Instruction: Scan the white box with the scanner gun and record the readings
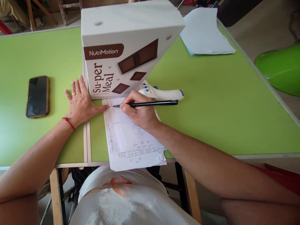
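Observation:
Several sheets of paper (138, 153) covered in small handwriting lie on the green table, their near end reaching past its front edge. My right hand (142, 111) grips a black pen (154, 103), its tip at the upper left part of the top sheet. My left hand (81, 101) is spread flat, mostly on the table, with the thumb touching the sheets' left edge. Right behind the papers stands a tall white box (105, 75) marked "NutriMotion Su-per Meal"; it hides whatever lies behind it. A white device with a blue-tipped handle (166, 93) lies beside the box, partly behind my right hand.
A smartphone (37, 97) with a dark screen lies on the left of the green table (211, 109). A stack of blank-looking paper (206, 31) sits at the back right corner. Beyond the right edge is a bright green rounded object (280, 68).

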{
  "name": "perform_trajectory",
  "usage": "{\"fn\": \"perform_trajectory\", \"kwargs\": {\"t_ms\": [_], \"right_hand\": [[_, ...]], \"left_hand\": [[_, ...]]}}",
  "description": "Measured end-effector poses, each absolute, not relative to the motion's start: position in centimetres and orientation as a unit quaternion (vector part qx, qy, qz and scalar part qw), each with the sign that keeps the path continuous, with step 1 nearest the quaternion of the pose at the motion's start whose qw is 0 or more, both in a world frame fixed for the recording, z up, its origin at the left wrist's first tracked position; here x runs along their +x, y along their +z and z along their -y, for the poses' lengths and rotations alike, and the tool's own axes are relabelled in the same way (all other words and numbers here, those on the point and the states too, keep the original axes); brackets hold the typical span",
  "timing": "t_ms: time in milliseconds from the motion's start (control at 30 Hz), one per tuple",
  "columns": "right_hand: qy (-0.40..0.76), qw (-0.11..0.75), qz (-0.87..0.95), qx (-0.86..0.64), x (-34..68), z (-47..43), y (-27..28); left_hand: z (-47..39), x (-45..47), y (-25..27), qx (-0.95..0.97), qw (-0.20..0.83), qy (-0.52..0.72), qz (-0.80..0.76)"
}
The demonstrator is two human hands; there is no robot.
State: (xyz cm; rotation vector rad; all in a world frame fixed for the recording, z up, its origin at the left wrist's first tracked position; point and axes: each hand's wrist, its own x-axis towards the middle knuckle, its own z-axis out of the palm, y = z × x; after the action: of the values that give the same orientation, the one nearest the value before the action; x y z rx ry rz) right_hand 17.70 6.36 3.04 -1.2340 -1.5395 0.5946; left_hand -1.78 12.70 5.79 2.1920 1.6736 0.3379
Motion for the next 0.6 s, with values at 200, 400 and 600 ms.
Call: {"fn": "perform_trajectory", "kwargs": {"t_ms": [200, 400, 600], "right_hand": [[0.244, 0.528, 0.635, -0.508, 17.57, -6.41, 3.09], [0.251, 0.52, 0.643, -0.503, 17.73, -6.36, 3.18], [0.233, 0.534, 0.635, -0.507, 17.74, -6.24, 3.12]], "left_hand": [[-12.53, -1.5, 6.2, 0.772, 0.175, 0.091, -0.604], [-12.55, -1.52, 6.15, 0.776, 0.172, 0.091, -0.601], [-12.49, -1.41, 6.39, 0.773, 0.173, 0.084, -0.604]]}}
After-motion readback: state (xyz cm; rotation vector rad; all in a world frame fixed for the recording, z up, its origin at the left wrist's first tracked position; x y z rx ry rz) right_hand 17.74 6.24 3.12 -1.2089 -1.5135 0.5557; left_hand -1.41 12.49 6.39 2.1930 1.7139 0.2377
